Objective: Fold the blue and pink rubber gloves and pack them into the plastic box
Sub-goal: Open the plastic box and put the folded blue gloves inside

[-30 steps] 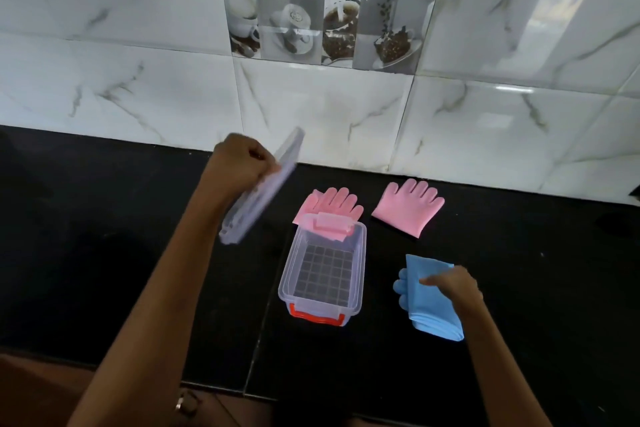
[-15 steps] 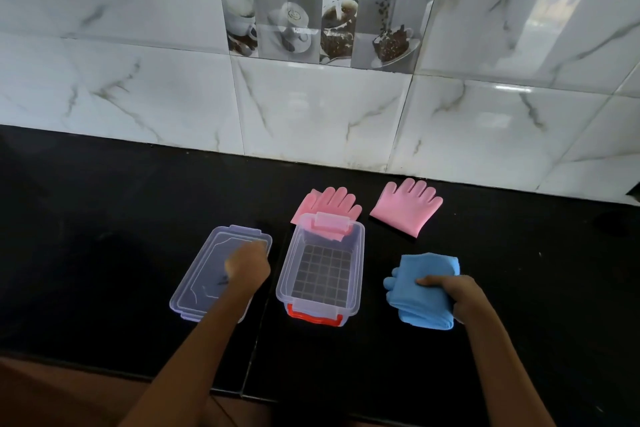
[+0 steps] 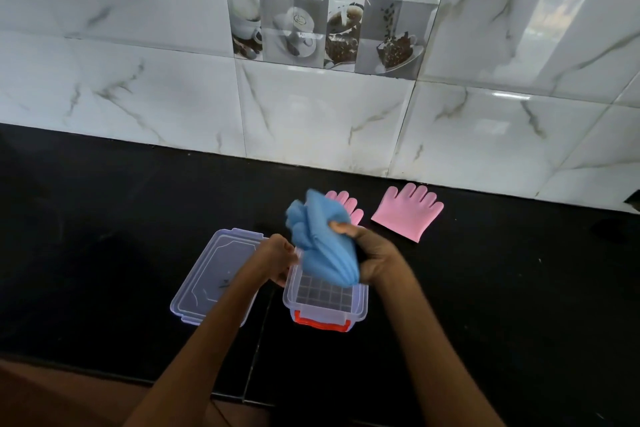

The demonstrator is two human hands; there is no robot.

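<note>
Both hands hold the bunched blue gloves (image 3: pixel 322 246) just above the open plastic box (image 3: pixel 325 302): right hand (image 3: pixel 372 253) fingers clamped on them, left hand (image 3: pixel 277 258) fingers pinching their side. Two pink gloves (image 3: pixel 408 213) lie flat near the tabletop's (image 3: pixel 104 218) back edge.

Person, head-camera view, two limbs in frame

- Left hand (image 3: pixel 275 262): bare; no glove, ring or bracelet shows on it
- Right hand (image 3: pixel 375 258): bare; no glove, ring or watch shows on it; one short, plain thumbnail shows, unpainted
- Forearms: both bare from wrist down to the lower edge of the frame; no sleeve, cuff or band shows anywhere along them
- Markings: none can be made out; the outlines are softened by blur, the right forearm most of all
- Clothing: none in frame
</note>
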